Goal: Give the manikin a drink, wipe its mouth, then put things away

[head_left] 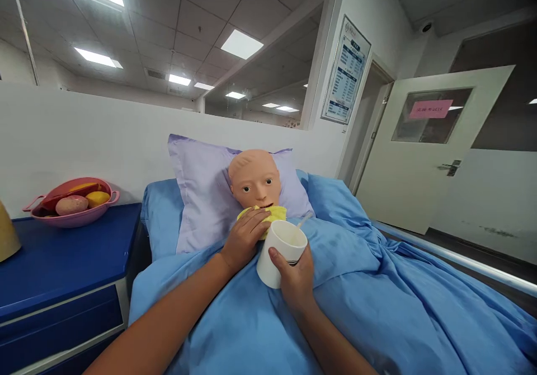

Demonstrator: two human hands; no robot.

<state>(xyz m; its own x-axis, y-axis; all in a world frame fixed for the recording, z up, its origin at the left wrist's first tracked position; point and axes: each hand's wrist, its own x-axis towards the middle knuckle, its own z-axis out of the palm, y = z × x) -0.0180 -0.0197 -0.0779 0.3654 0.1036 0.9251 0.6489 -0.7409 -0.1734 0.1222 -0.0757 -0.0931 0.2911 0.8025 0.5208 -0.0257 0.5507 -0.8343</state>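
Observation:
A patient manikin lies with its head on a lilac pillow. Under its chin is a yellow cloth, and my left hand presses on it with the fingers closed over its edge, close below the mouth. My right hand is wrapped round a white paper cup, tilted slightly, in front of the manikin's chest. A thin pale stick or straw pokes out over the cup's rim. What the cup holds is hard to make out.
Blue bedding covers the bed. On the left, a blue bedside cabinet bears a pink basket of fruit and a yellowish container. A bed rail runs along the right. Behind it stands an open door.

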